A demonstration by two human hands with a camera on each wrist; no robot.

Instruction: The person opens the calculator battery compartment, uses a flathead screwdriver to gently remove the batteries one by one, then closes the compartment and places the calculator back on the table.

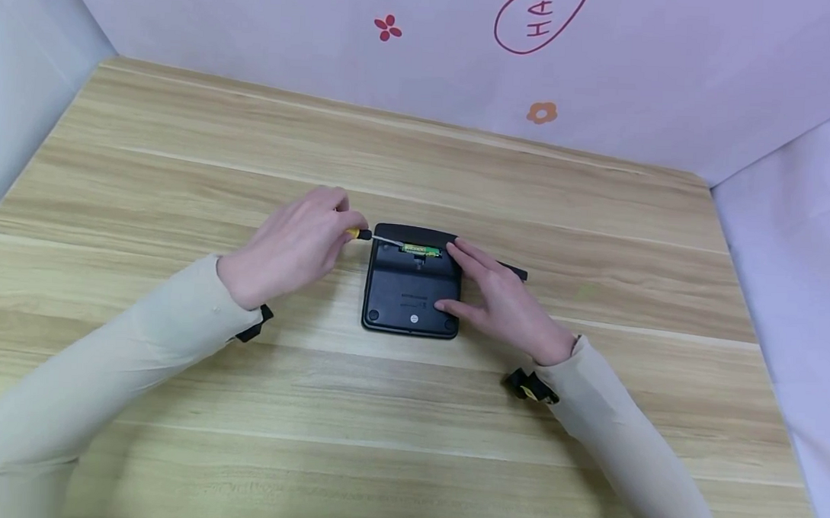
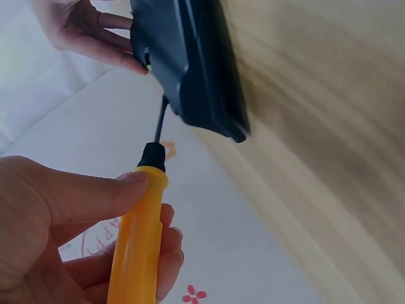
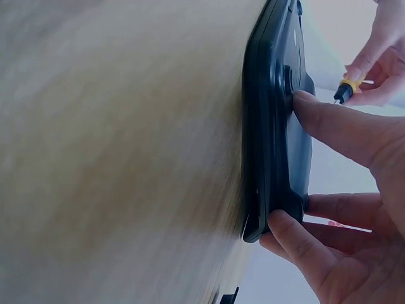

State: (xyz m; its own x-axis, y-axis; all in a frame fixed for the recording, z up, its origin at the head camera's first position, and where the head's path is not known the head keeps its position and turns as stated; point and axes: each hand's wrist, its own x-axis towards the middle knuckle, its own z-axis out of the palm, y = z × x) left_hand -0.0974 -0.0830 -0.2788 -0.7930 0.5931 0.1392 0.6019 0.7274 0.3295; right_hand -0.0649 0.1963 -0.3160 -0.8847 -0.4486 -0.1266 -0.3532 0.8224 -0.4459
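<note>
A black desk calculator (image 1: 414, 286) lies face down on the wooden table, its battery compartment uncovered. Inside the compartment sits a green battery (image 1: 421, 250) with yellow lettering. My left hand (image 1: 300, 240) grips a screwdriver (image 2: 140, 221) by its yellow handle, thumb along the side near the black collar. Its thin metal shaft (image 1: 388, 240) reaches over the calculator's left edge, the tip at the battery's left end. My right hand (image 1: 503, 296) rests on the calculator's right side. The right thumb (image 3: 335, 123) presses on the back, and the other fingers lie extended at the thicker end.
A thin black strip (image 1: 514, 271) lies on the table (image 1: 314, 408) just beyond the right hand, partly hidden by it. Behind the table's far edge hangs a white cloth (image 1: 292, 34) with printed flowers. Black camera mounts sit on both wrists.
</note>
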